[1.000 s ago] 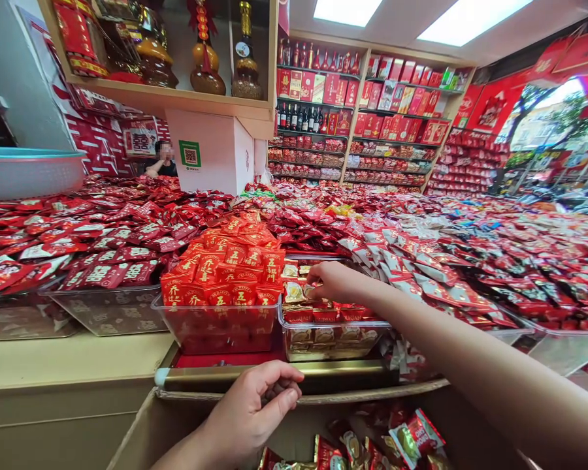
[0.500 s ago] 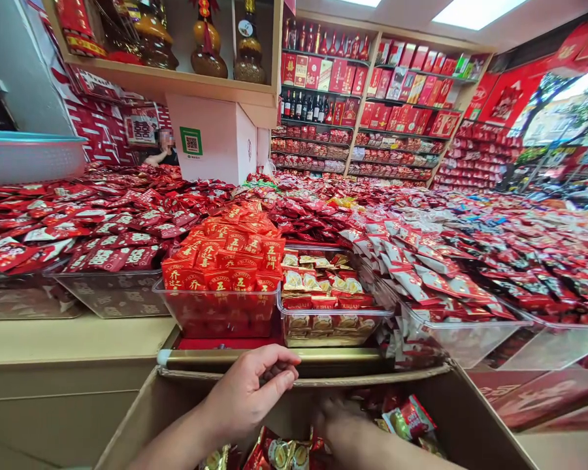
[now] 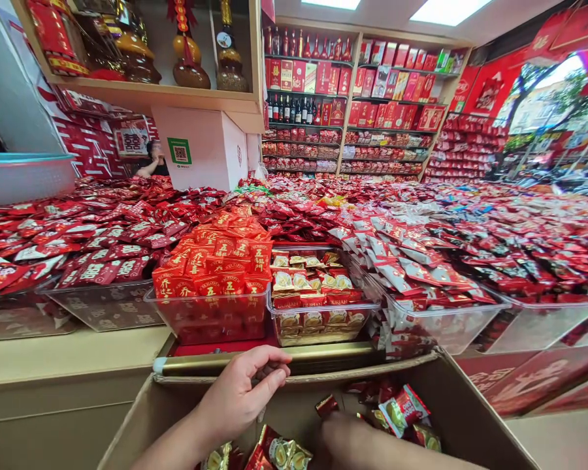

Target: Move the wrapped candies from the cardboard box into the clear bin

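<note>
My left hand [image 3: 252, 385] is above the near left part of an open cardboard box [image 3: 142, 418], its fingers curled in. What lies inside those fingers, if anything, is hidden. Lower down, inside the box, my right hand [image 3: 340, 434] is blurred and its fingers are mostly out of sight. A small red wrapped packet [image 3: 326, 406] shows right by its fingertips; whether it is gripped I cannot tell. Gold-and-red durian candy packets [image 3: 289, 452] lie in the box below my left hand. A red, white and green packet [image 3: 404, 410] lies to the right of my right hand.
Behind the box, a clear bin holds durian packets [image 3: 318, 287], beside a bin of orange-red packets [image 3: 215, 274]. White-and-red packets [image 3: 411, 261] fill a bin to the right. A gold bar [image 3: 304, 354] runs along the counter edge. A person [image 3: 151, 160] is at the back left.
My right hand has shifted slightly within the box, and a red packet now shows at its fingertips. My left hand keeps its curled pose. The whole view has moved a little.
</note>
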`<state>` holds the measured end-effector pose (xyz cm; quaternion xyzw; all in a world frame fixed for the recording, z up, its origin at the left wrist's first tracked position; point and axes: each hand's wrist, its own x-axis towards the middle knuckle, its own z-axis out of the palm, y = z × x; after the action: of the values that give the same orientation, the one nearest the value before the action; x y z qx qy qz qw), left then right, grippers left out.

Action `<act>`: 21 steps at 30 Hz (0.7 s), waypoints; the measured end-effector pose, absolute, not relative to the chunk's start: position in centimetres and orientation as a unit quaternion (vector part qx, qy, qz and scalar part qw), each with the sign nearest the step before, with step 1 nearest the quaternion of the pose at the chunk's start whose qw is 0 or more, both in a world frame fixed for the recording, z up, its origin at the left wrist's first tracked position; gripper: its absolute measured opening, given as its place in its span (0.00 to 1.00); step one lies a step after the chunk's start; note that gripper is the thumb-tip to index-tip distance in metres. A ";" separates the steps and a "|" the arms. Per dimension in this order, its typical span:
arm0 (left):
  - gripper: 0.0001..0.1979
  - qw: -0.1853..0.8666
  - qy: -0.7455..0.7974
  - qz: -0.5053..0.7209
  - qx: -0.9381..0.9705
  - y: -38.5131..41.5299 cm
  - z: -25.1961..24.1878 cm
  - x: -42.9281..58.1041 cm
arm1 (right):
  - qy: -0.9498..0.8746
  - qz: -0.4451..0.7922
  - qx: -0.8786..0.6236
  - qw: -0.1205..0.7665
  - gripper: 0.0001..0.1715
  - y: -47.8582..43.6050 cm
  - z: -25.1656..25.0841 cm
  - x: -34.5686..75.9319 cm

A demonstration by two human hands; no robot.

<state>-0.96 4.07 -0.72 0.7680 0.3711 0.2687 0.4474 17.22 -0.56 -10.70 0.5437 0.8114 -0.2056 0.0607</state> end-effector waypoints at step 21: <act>0.18 0.671 0.318 0.277 0.610 1.6 0.3 0.3 | 0.503 -0.556 0.468 -0.468 0.16 0.2 0.2 18.1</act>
<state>0.35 1.60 0.25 0.6102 0.3184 0.2766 0.6707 18.13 0.17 0.18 0.4678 0.5027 -0.5559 -0.4684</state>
